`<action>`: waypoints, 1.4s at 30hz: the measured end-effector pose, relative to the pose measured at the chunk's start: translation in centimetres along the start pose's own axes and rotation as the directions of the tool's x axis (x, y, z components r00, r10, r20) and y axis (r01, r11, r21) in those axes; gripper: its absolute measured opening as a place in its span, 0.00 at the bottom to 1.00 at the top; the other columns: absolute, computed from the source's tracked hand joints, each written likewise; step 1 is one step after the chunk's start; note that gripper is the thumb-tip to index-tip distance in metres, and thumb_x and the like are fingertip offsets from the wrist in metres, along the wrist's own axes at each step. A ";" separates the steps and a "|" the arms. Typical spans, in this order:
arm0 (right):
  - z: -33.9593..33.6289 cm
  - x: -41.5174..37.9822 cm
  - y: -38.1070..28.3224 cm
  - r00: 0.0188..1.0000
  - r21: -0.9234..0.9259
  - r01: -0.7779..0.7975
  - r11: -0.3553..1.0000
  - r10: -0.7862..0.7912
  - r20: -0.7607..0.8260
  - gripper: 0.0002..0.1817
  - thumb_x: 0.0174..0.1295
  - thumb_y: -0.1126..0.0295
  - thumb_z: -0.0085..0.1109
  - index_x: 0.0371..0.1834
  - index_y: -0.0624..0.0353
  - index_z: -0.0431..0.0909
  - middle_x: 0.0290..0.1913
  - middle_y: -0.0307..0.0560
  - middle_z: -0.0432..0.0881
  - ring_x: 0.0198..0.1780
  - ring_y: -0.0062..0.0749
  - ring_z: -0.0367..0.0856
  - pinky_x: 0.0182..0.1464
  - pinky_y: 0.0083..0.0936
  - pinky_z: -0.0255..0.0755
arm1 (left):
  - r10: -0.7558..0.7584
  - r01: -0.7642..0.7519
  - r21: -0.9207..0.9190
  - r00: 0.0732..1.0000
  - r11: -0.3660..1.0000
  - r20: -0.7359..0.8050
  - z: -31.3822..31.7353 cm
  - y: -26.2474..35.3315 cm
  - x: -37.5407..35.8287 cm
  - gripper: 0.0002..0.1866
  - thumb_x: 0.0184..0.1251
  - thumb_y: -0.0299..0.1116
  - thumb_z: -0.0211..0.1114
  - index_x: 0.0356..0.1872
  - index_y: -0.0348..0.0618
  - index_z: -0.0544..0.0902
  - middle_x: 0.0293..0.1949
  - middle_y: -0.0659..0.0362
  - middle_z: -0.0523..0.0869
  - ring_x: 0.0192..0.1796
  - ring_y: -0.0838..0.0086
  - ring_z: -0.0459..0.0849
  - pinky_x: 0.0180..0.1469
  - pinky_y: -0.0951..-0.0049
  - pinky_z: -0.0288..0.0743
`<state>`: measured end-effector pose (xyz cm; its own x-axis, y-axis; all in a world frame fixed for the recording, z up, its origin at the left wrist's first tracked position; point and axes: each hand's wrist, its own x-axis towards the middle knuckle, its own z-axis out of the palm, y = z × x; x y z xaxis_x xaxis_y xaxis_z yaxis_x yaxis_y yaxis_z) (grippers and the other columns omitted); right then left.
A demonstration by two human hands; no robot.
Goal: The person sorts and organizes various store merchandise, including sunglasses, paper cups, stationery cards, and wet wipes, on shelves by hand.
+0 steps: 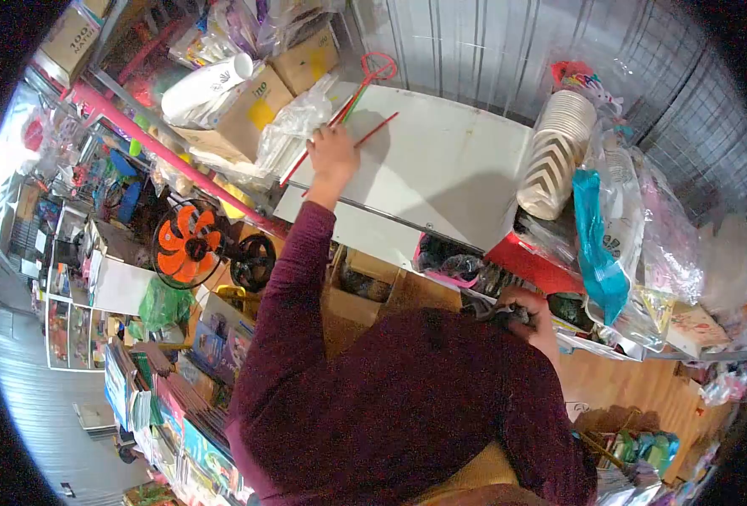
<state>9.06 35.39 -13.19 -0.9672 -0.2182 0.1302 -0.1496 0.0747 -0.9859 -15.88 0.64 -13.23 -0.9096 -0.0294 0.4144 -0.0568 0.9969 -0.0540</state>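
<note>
My left hand [333, 158] is at the left end of the white tabletop [441, 160], its fingers bent over thin red and green sticks [352, 103]. One red stick ends in a round loop at the back. Another red stick [378, 131] lies slanted just right of the hand. Clear plastic bags [293, 126] touch the area left of my fingers. Below the table's front edge on the right, my right hand [532, 316] is closed around a dark, crumpled item [508, 315] that I cannot make out clearly.
Stacked paper cups [550, 160] and a teal packet [599, 253] stand at the right. Cardboard boxes [251, 110] fill the back left. A pink bar [158, 148], an orange fan [190, 244] and shelved books [167, 413] are on the left.
</note>
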 end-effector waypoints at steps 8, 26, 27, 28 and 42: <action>0.3 -2.2 -1.6 0.992 -0.300 0.031 0.954 -0.065 -0.104 0.16 0.38 0.81 0.58 0.36 0.66 0.76 0.37 0.52 0.79 0.45 0.41 0.78 0.50 0.29 0.68 | -0.008 0.030 -0.075 0.959 0.997 0.283 5.7 -4.1 7.5 0.26 0.53 0.39 0.61 0.51 0.33 0.71 0.54 0.37 0.72 0.57 0.46 0.73 0.54 0.51 0.71; -0.8 -4.2 2.5 0.992 -0.434 0.117 0.893 -0.086 0.090 0.24 0.37 0.79 0.59 0.44 0.65 0.75 0.42 0.59 0.78 0.48 0.54 0.76 0.51 0.40 0.70 | 0.124 -0.089 -0.123 0.941 0.988 0.316 7.6 -5.0 9.1 0.15 0.53 0.31 0.53 0.40 0.33 0.79 0.39 0.42 0.83 0.45 0.52 0.82 0.48 0.57 0.75; -0.8 -4.1 2.3 0.993 -0.433 0.112 0.895 -0.089 0.072 0.24 0.37 0.79 0.59 0.44 0.65 0.75 0.42 0.59 0.78 0.48 0.54 0.76 0.51 0.40 0.70 | 0.142 -0.130 -0.060 0.952 0.990 0.271 9.3 -5.8 9.5 0.16 0.53 0.30 0.53 0.42 0.33 0.78 0.40 0.42 0.83 0.46 0.50 0.82 0.49 0.57 0.75; -0.6 -4.0 1.7 0.992 -0.430 0.123 0.894 -0.098 0.080 0.24 0.37 0.79 0.60 0.45 0.65 0.75 0.43 0.60 0.78 0.48 0.54 0.76 0.51 0.40 0.70 | 0.163 -0.169 0.006 0.960 0.986 0.227 9.6 -5.9 9.6 0.17 0.53 0.29 0.53 0.44 0.33 0.78 0.41 0.41 0.82 0.47 0.49 0.81 0.50 0.56 0.74; 0.5 -3.1 0.4 0.995 -0.498 0.075 0.864 -0.031 0.096 0.24 0.37 0.78 0.61 0.44 0.65 0.74 0.43 0.61 0.77 0.48 0.57 0.75 0.51 0.40 0.70 | -0.148 -0.107 -0.975 0.986 -0.197 -0.078 -8.0 5.7 4.6 0.04 0.66 0.23 0.50 0.36 0.44 0.66 0.23 0.62 0.71 0.18 0.82 0.67 0.16 0.81 0.57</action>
<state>12.13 35.60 -14.06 -0.9380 -0.3124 0.1503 -0.3040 0.5331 -0.7895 -17.07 6.77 -4.41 -0.8562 -0.1704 0.4878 0.5096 -0.1224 0.8517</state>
